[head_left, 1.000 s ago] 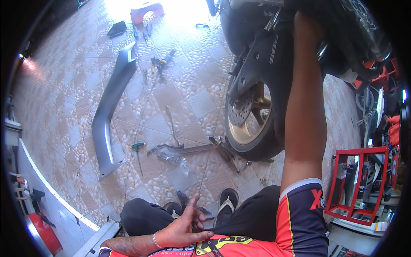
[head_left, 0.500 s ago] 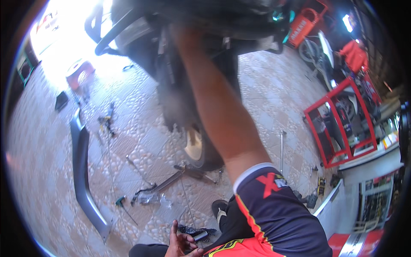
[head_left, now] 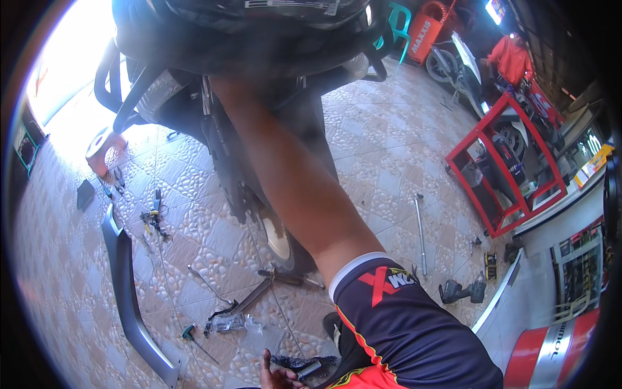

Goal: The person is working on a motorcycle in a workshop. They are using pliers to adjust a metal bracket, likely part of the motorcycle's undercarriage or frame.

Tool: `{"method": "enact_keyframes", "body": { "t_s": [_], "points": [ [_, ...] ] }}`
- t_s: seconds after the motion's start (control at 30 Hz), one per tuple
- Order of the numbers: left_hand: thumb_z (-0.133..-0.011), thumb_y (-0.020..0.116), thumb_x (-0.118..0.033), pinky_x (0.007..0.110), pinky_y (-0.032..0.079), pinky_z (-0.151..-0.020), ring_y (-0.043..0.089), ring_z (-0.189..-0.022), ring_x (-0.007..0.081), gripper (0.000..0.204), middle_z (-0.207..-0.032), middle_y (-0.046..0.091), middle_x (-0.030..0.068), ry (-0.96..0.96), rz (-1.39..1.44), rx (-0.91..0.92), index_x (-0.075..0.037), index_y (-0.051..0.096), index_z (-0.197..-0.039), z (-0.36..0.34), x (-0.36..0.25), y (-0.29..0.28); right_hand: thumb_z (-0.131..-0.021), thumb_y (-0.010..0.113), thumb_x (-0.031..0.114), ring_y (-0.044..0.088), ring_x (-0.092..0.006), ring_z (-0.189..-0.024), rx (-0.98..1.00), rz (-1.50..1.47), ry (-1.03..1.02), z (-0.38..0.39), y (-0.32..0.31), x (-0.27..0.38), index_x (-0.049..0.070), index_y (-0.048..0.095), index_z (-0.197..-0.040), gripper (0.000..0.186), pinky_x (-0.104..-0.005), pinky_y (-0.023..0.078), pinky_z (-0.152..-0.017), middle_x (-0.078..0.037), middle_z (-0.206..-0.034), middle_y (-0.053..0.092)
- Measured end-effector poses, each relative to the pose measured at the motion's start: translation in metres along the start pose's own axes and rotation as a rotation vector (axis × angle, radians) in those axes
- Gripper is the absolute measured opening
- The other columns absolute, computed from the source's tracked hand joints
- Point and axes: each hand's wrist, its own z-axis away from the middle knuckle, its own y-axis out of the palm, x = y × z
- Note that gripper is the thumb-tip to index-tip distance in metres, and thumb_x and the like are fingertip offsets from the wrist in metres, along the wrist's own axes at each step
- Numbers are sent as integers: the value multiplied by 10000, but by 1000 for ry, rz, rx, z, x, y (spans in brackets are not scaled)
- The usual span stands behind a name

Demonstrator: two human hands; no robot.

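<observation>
My right forearm (head_left: 291, 188) stretches up from my dark and red sleeve (head_left: 402, 324) into the underside of a dark scooter (head_left: 246, 39); the hand itself is hidden in the bodywork. My left hand (head_left: 273, 376) shows only at the bottom edge, its fingers curled on a small dark tool (head_left: 306, 369) with a metal end. The scooter's wheel (head_left: 280, 238) stands on the tiled floor just left of my arm.
A long grey body panel (head_left: 126, 292) lies at the left. A green-handled screwdriver (head_left: 188, 332), pliers (head_left: 155, 217), a metal bar (head_left: 249, 298), a long rod (head_left: 421, 233) and a power tool (head_left: 461, 292) are scattered around. A red rack (head_left: 499, 175) and a person in orange (head_left: 512, 58) are at the right.
My head has turned up and to the right, so the scooter fills the top. My left hand went from open on my knee to curled on a small tool.
</observation>
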Motion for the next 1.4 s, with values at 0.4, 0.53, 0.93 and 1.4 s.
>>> {"method": "enact_keyframes", "body": {
  "t_s": [0.4, 0.53, 0.93, 1.4],
  "points": [
    [-857, 641, 158, 296, 539, -720, 564, -874, 133, 1113, -1133, 435, 53, -11, 11, 3, -323, -28, -1605, -2, 4, -3, -918, 629, 320, 561, -287, -1184, 29, -81, 17, -4, 9, 1, 51, 573, -1276, 451, -446, 441, -1029, -130, -1262, 598],
    [-856, 637, 163, 294, 537, -717, 563, -864, 131, 1115, -1132, 435, 53, 12, -31, 7, -324, -29, -1605, -2, 7, -4, -921, 628, 324, 557, -285, -1193, 28, -106, 31, -1, 8, 5, 51, 567, -1285, 459, -443, 437, -1035, -129, -1271, 595],
    [-909, 649, 45, 255, 500, -758, 508, -924, 106, 649, -1090, 439, 23, 22, -119, 65, -133, 263, -1399, -4, -7, 0, -931, 625, 337, 544, -277, -1220, 25, -149, 48, -2, 9, 7, 51, 549, -1313, 483, -436, 425, -1054, -124, -1299, 584],
    [-918, 644, 31, 239, 489, -725, 521, -890, 89, 569, -1057, 476, 20, 52, -85, 67, -131, 306, -1346, -5, -7, 6, -943, 622, 352, 530, -268, -1251, 22, -236, 86, 0, 10, 9, 51, 528, -1345, 510, -427, 411, -1077, -118, -1332, 572]
  ]
}}
